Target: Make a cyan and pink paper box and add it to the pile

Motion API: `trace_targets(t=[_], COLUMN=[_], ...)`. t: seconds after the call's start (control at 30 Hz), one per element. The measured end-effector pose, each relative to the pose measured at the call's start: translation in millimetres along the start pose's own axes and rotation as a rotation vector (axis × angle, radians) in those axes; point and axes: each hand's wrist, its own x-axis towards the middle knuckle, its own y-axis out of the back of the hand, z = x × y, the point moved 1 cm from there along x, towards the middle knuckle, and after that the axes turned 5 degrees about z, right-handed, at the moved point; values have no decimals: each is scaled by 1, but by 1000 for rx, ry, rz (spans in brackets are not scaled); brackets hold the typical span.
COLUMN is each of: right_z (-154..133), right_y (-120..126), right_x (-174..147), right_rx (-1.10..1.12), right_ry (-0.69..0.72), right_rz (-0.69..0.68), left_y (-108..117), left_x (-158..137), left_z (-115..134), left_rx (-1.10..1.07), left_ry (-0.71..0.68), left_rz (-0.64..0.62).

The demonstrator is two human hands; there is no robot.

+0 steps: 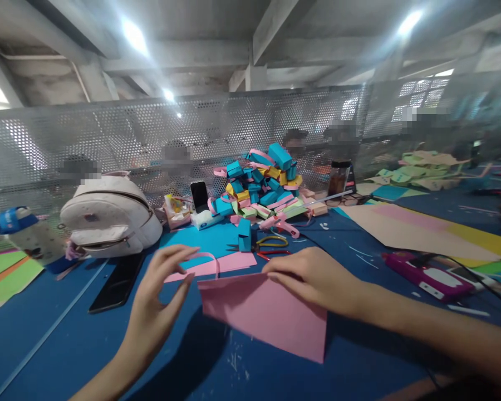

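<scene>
My right hand [309, 278] pinches a sheet of pink paper [263, 314] by its upper edge, thumb against fingers. The sheet is tilted above the blue table, facing me. To its left, my left hand [161, 289] has its thumb and fingers apart. A curled pink paper strip [211, 257] arches between the left fingertips and the sheet's upper left corner; whether it touches either is unclear. Behind the sheet lie pink paper pieces [234, 263], a small blue paper box [244, 236], yellow-handled scissors [272, 241] and a pink glue gun [280, 225].
A heap of coloured paper boxes [256, 186] stands before the perforated metal screen [217, 120]. At left are a white backpack [108, 217], a bottle [33, 239] and a black phone [117, 284]. Large paper sheets [409, 225] and a magenta device [428, 275] lie at right.
</scene>
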Motion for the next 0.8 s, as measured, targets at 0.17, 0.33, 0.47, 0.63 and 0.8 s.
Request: trace_targets(t=[0.17, 0.33, 0.47, 0.63, 0.8], right_z=[-9, -41, -62, -61, -33], right_y=[-3, -22, -25, -12, -12], right_x=[-1, -12, -15, 1, 27], right_rx=[10, -100, -26, 269, 424], right_ry=[-51, 154, 229, 185, 62], right_rz=[100, -32, -151, -107, 44], left_y=[-24, -51, -50, -46, -47], left_x=[-24, -45, -37, -27, -24], left_z=[3, -8, -4, 11, 19], left_rx=[-538, -996, -1032, -1017, -925], left_ry=[430, 963, 1038, 955, 882], left_rz=[-131, -278, -337, -434, -396])
